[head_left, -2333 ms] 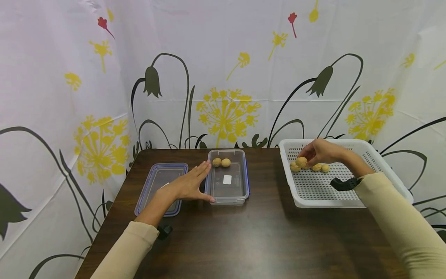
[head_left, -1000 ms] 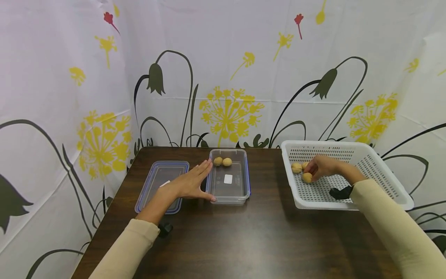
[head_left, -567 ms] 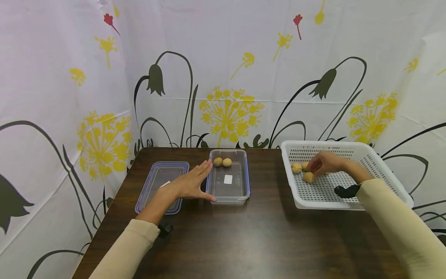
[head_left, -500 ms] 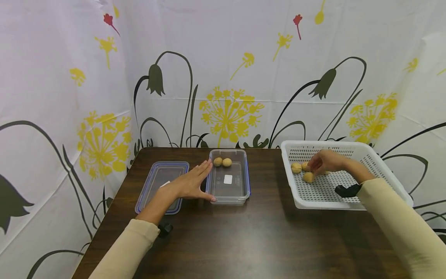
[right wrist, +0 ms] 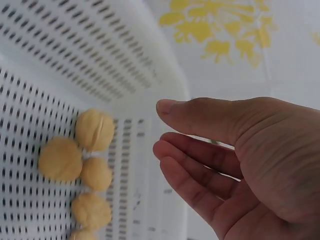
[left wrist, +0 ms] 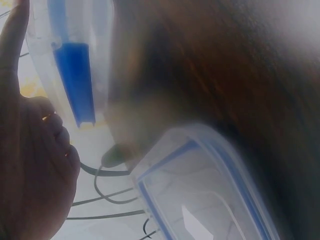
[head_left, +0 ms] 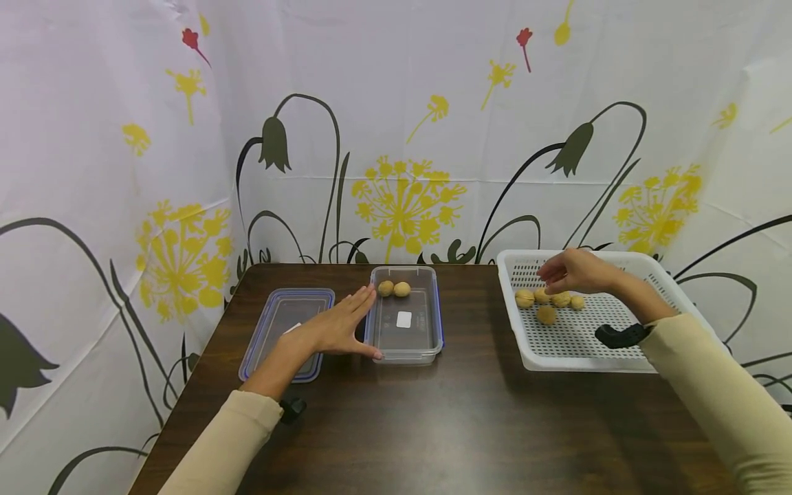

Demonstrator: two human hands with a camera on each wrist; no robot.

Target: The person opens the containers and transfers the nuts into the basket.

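My left hand (head_left: 337, 323) lies against the left side of a clear plastic food container (head_left: 405, 340), its fingers and thumb spread along the wall. Inside sit two walnuts (head_left: 401, 289) at the far end. Over on the right, my right hand (head_left: 578, 271) hovers above the white perforated basket (head_left: 526, 347), with nothing in its fingers. In the right wrist view the thumb and fingers stand apart, loosely bent. Below them, several walnuts (right wrist: 60, 160) lie grouped near the basket's left side. One walnut (head_left: 546, 315) sits nearer the front than the others.
A clear lid (head_left: 272, 326) with a blue seal lies left of the container, partly behind my left hand. The brown wooden table (head_left: 433, 426) extends toward me. A flower-printed white curtain (head_left: 402, 124) hangs behind it.
My right hand held a walnut in the basket, put it down nearer the front, and let go. It has since risen slightly, uncovering the other walnuts. The left hand stays at the container.
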